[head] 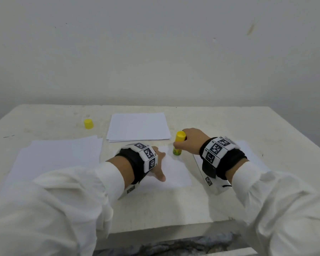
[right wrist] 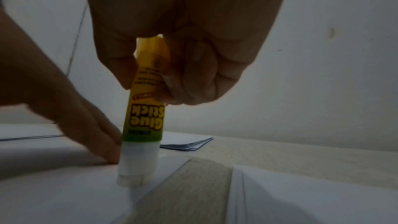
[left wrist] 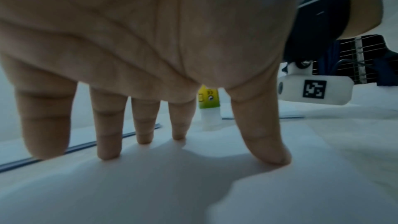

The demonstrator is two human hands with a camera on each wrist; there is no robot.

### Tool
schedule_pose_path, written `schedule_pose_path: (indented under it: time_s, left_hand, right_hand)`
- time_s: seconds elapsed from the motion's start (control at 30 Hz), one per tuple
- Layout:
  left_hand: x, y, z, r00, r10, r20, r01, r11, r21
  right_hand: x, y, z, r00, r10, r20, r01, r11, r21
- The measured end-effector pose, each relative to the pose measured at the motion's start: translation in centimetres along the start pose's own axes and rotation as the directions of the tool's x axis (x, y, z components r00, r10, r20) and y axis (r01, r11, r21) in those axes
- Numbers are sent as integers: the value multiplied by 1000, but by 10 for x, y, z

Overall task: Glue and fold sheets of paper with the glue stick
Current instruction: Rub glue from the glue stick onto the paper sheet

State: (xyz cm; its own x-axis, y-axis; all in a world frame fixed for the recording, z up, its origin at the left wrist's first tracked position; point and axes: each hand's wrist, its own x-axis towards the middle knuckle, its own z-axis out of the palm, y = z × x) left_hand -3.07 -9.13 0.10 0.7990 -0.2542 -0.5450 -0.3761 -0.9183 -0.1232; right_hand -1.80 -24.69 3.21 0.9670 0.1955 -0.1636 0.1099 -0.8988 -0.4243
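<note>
A white sheet of paper [head: 172,174] lies on the table in front of me. My left hand [head: 158,163] lies flat on it with fingers [left wrist: 107,142] spread straight, pressing it down. My right hand [head: 190,141] grips a yellow and green glue stick [head: 179,144] upside down, its white tip [right wrist: 134,175] touching the sheet's far right corner. The stick [left wrist: 210,105] shows between my left fingers in the left wrist view. Its yellow cap [head: 88,123] stands apart at the back left.
A stack of white sheets [head: 139,126] lies at the back centre. More sheets [head: 59,154] lie to the left, and others [head: 248,150] lie under my right wrist. The table's front edge [head: 174,228] is close to my body. A wall stands behind the table.
</note>
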Motion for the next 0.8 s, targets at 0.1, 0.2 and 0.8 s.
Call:
schedule_pose_path:
  time_s: [0.1,0.2,0.8]
  left_hand:
    - [1,1,1,1000,-4,2,4,1000,-4]
    - [-1,4,-1,1000,-4,-1,4,1000,6]
    - [-12,-7,8,993,11,-120,-40,971,-237]
  right_hand:
    - [-22,7,1,999,-38,33,38,999,1]
    - [-43,14,2,996,-65,56,65,998,-1]
    - [37,25,-15,950,284,-129,-189,853,487]
